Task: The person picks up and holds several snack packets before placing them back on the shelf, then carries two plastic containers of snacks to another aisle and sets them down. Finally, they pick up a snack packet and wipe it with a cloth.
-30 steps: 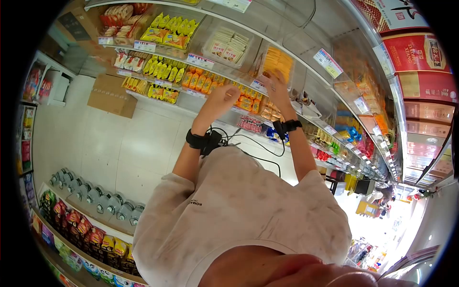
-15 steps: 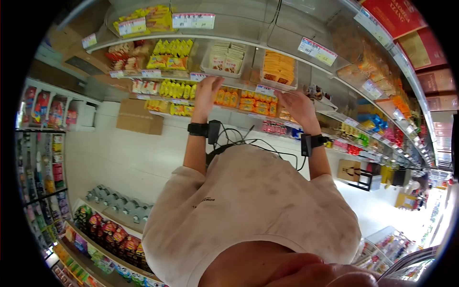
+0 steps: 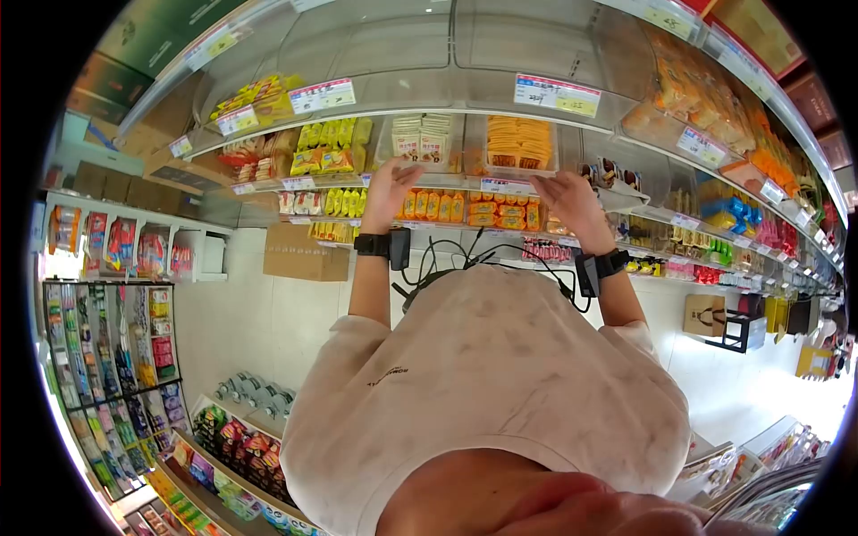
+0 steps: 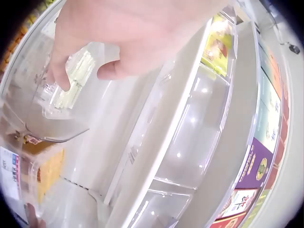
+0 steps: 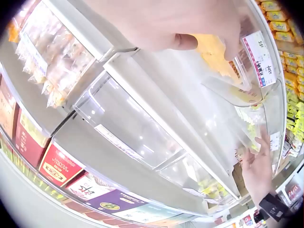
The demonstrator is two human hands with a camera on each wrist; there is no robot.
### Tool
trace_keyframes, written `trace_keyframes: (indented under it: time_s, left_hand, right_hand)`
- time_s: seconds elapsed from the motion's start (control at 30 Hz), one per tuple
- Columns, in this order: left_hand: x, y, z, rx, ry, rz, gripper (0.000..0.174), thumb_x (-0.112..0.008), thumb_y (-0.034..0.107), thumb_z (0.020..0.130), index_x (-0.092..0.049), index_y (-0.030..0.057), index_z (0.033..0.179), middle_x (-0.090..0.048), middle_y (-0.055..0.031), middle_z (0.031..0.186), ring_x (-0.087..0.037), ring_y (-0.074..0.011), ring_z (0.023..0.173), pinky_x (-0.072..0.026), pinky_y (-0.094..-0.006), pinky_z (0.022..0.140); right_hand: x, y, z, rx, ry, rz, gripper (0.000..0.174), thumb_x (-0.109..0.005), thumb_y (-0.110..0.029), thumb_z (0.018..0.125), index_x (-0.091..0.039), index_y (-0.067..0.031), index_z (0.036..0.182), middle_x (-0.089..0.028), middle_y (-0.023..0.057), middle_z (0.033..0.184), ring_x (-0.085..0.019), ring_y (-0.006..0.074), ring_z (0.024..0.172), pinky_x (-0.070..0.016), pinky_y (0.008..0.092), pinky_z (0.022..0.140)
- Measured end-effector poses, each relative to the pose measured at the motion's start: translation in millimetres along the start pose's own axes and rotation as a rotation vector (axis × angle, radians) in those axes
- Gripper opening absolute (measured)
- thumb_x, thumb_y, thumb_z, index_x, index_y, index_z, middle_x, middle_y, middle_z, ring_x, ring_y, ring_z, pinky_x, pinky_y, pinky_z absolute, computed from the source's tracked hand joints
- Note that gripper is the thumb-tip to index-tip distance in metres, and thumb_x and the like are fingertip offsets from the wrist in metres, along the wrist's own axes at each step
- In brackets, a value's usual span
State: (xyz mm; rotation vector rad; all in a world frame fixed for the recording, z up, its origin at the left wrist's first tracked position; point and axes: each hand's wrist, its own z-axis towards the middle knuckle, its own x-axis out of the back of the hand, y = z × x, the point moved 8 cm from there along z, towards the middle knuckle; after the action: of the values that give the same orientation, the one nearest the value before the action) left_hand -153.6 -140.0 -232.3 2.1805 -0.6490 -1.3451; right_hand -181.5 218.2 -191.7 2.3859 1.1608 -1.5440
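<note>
My left hand (image 3: 389, 192) is at the front of a clear tray of white packets (image 3: 422, 141). In the left wrist view the left hand (image 4: 114, 40) has its fingers bent loosely over the white packets (image 4: 76, 78), thumb apart. My right hand (image 3: 574, 207) is by the front right corner of a clear tray of orange packets (image 3: 520, 141). The right wrist view shows the right hand (image 5: 180, 23) with fingertips against the tray's front edge, beside the orange packets (image 5: 213, 54). Neither hand visibly grips anything; fingertip contact with the left tray is unclear.
Price labels (image 3: 505, 186) line the shelf edge. Yellow packs (image 3: 332, 146) lie left of the trays, small orange packs (image 3: 505, 211) below. An upper shelf with clear bins (image 3: 366, 62) overhangs. A cardboard box (image 3: 306, 253) stands on the floor.
My right hand has come off the orange packets to the tray's front corner. My left hand has moved left and up to the white packets' tray, its fingers straighter. The head view has turned.
</note>
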Motion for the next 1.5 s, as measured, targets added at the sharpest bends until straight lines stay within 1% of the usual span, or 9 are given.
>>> trace_keyframes:
  time_s: [0.27,0.57,0.77,0.97,1.07,1.13,1.2,1.37,1.5]
  left_hand:
    - [-27.6,-21.0,24.5,0.206,-0.087,-0.145,0.041,-0.058,0.014,0.096,-0.039,-0.0063,0.126,-0.048,-0.0315,0.123,-0.054,-0.0403,0.115,-0.0545,-0.0347,0.093]
    - [-17.7,-27.7,61.0,0.406,-0.071,-0.361,0.052,-0.063,0.018,0.093,-0.038,-0.0021,0.134,-0.044,-0.0321,0.133,-0.050,-0.0444,0.122,-0.0541,-0.0281,0.073]
    - [10.0,-45.3,90.9,0.575,-0.076,-0.450,0.032,-0.058,0.009,0.093,-0.045,-0.0031,0.119,-0.045,-0.0306,0.132,-0.048,-0.0461,0.125,-0.0535,-0.0259,0.065]
    - [-20.2,-6.7,55.0,0.288,-0.331,-0.253,0.010,-0.062,0.006,0.090,-0.059,0.0018,0.099,-0.056,-0.0189,0.121,-0.058,-0.0397,0.116,-0.0558,-0.0251,0.071]
    - [-21.7,12.6,35.0,0.122,-0.354,-0.289,0.012,-0.053,0.012,0.097,-0.056,0.0009,0.102,-0.057,-0.0233,0.123,-0.057,-0.0481,0.116,-0.0532,-0.0203,0.063]
    - [-18.2,24.1,37.3,0.102,-0.361,-0.275,0.005,-0.057,0.010,0.096,-0.058,0.0043,0.095,-0.061,-0.0117,0.107,-0.060,-0.0433,0.114,-0.0563,-0.0327,0.080]
    - [-26.1,32.8,24.1,0.054,-0.370,-0.223,0.010,-0.058,0.012,0.096,-0.059,0.0060,0.088,-0.062,-0.0054,0.093,-0.063,-0.0373,0.111,-0.0532,-0.0419,0.093]
    - [-36.8,50.9,-11.5,0.044,-0.468,-0.237,0.016,-0.059,0.016,0.097,-0.062,0.0063,0.085,-0.066,-0.0051,0.097,-0.060,-0.0415,0.116,-0.0517,-0.0306,0.093]
    - [-40.8,57.5,-36.5,0.085,-0.432,-0.197,0.015,-0.054,0.016,0.100,-0.059,0.0021,0.096,-0.062,-0.0142,0.112,-0.056,-0.0484,0.122,-0.0496,-0.0200,0.076]
  right_hand:
    - [-18.4,10.2,16.1,-0.180,-0.151,0.089,0.045,-0.049,-0.010,0.098,-0.036,0.0173,0.131,-0.040,0.0333,0.139,-0.042,0.0401,0.133,-0.0437,0.0442,0.111]
    - [-13.2,7.3,60.2,-0.225,-0.014,0.132,0.039,-0.063,-0.002,0.091,-0.043,0.0096,0.123,-0.050,0.0190,0.115,-0.054,0.0255,0.104,-0.0525,0.0329,0.093]
    - [-30.3,-4.2,79.9,-0.262,0.096,0.258,0.033,-0.062,-0.001,0.092,-0.046,0.0079,0.120,-0.054,0.0198,0.114,-0.061,0.0249,0.098,-0.0591,0.0269,0.077]
    - [-4.8,7.5,100.6,-0.294,0.251,0.218,0.038,-0.064,-0.005,0.092,-0.048,0.0073,0.124,-0.059,0.0210,0.118,-0.064,0.0253,0.096,-0.0598,0.0268,0.075]
    - [-19.0,5.7,101.7,-0.352,-0.007,-0.245,0.042,-0.060,-0.004,0.094,-0.046,0.0079,0.131,-0.057,0.0248,0.127,-0.063,0.0276,0.106,-0.0579,0.0270,0.081]
    - [-28.5,-7.9,104.1,-0.178,-0.337,-0.908,0.047,-0.055,0.000,0.094,-0.041,0.0089,0.137,-0.050,0.0282,0.137,-0.058,0.0303,0.118,-0.0562,0.0279,0.086]
    - [-25.6,-10.3,104.9,-0.148,-0.422,-0.936,0.053,-0.050,0.006,0.091,-0.035,0.0095,0.142,-0.041,0.0306,0.145,-0.050,0.0342,0.129,-0.0542,0.0310,0.093]
    - [-38.2,-0.5,75.9,-0.397,-0.007,0.259,0.055,-0.050,0.005,0.091,-0.031,0.0117,0.141,-0.026,0.0343,0.151,-0.034,0.0470,0.139,-0.0492,0.0442,0.108]
    - [-52.8,-9.2,39.7,-0.289,-0.026,0.182,0.048,-0.049,-0.001,0.094,-0.034,0.0156,0.137,-0.032,0.0363,0.147,-0.038,0.0471,0.136,-0.0501,0.0424,0.108]
